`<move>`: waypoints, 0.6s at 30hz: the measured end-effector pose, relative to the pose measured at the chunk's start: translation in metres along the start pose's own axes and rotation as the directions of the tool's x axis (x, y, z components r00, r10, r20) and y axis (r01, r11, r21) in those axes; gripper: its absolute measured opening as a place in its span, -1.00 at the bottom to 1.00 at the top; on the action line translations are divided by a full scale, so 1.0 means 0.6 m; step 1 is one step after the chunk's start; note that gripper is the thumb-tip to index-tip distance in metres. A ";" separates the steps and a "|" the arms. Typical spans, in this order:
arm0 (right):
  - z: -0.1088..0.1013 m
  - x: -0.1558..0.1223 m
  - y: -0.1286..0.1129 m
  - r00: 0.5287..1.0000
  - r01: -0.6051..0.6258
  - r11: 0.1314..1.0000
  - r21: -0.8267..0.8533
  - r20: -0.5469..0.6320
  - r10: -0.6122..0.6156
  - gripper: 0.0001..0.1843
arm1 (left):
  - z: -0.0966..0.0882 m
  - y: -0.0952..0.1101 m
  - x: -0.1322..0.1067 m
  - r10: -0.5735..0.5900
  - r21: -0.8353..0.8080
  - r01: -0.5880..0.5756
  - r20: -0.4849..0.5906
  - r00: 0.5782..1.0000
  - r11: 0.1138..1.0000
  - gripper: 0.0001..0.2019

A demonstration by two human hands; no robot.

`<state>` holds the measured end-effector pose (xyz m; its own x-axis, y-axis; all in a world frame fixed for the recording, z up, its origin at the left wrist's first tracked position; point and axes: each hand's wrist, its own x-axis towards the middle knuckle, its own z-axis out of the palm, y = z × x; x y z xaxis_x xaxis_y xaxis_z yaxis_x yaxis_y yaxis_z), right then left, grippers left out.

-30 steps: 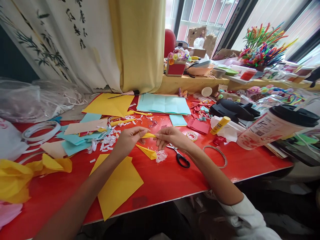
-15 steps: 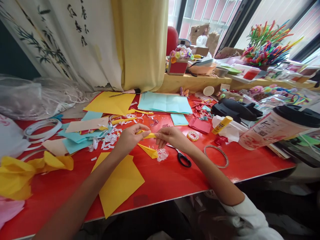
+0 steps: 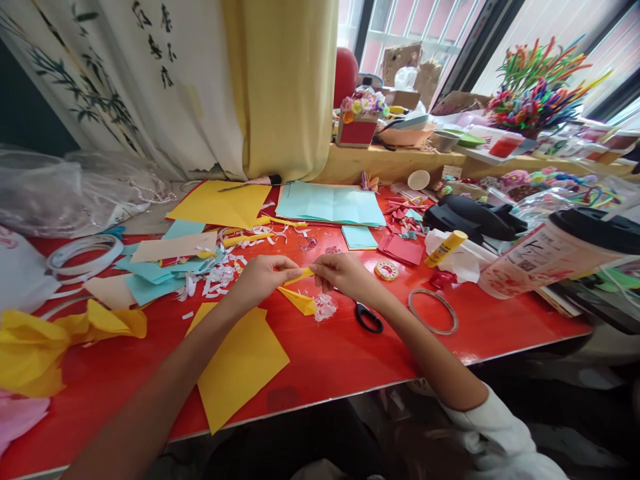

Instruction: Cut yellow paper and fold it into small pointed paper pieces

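Note:
Between my two hands is a small strip of folded yellow paper (image 3: pixel 303 274), mostly covered by fingers. My left hand (image 3: pixel 265 277) pinches its left end, with the fingers closed. My right hand (image 3: pixel 343 272) pinches the right end. Just below them on the red table lies a pointed piece of folded yellow paper (image 3: pixel 301 303), beside a little heap of white scraps (image 3: pixel 325 307). Scissors (image 3: pixel 369 318) with black handles rest under my right wrist, their blades partly hidden. A large yellow sheet (image 3: pixel 245 367) lies under my left forearm.
Paper shreds (image 3: pixel 220 277) and blue paper pieces (image 3: pixel 155 287) lie left. Tape rolls (image 3: pixel 85 260) sit farther left. A glue stick (image 3: pixel 447 249), a ring of tape (image 3: pixel 433 311) and a lidded cup (image 3: pixel 530 263) are on the right. Folded blue sheets (image 3: pixel 330 203) lie at the back.
My left hand has shifted slightly right and its fingers have drawn closer together on the yellow strip, so less of it shows. My right hand has barely moved.

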<state>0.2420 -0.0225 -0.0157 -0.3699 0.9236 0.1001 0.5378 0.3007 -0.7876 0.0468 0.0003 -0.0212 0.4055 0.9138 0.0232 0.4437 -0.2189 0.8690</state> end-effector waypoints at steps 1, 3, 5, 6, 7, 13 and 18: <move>0.002 0.001 0.001 1.000 0.012 1.000 0.004 -0.023 -0.012 -0.68 | 0.000 -0.001 0.000 -0.013 -0.019 0.013 0.020 1.000 1.000 -0.72; 0.005 0.002 0.003 0.995 0.034 0.999 0.015 -0.090 -0.032 -0.72 | 0.002 -0.003 0.000 -0.041 -0.067 0.047 0.088 0.995 0.997 -0.71; 0.007 0.003 0.003 0.985 0.063 0.997 0.050 -0.165 -0.054 -0.78 | 0.004 -0.002 -0.002 -0.055 -0.110 0.076 0.184 0.981 0.991 -0.72; 0.007 0.004 0.002 0.979 0.076 0.991 0.108 -0.197 -0.054 -0.80 | 0.006 -0.001 -0.004 -0.058 -0.127 0.087 0.212 0.976 0.988 -0.72; 0.007 0.005 0.002 0.976 0.080 0.978 0.194 -0.217 -0.037 -0.82 | 0.008 0.000 -0.005 -0.057 -0.145 0.090 0.218 0.974 0.985 -0.72; 0.003 0.007 -0.003 0.994 -0.041 0.886 0.462 -0.072 0.084 -0.73 | 0.019 0.008 -0.009 -0.001 -0.182 0.029 0.153 0.988 0.983 -0.72; 0.009 0.002 -0.003 0.994 0.022 0.910 0.413 -0.105 0.024 -0.64 | 0.020 0.012 -0.013 0.019 -0.135 0.016 0.251 0.968 0.991 -0.73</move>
<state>0.2364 -0.0231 -0.0177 -0.2752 0.9504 0.1448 0.1682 0.1958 -0.9661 0.0564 -0.0122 -0.0212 0.6013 0.7945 -0.0852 0.3382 -0.1565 0.9280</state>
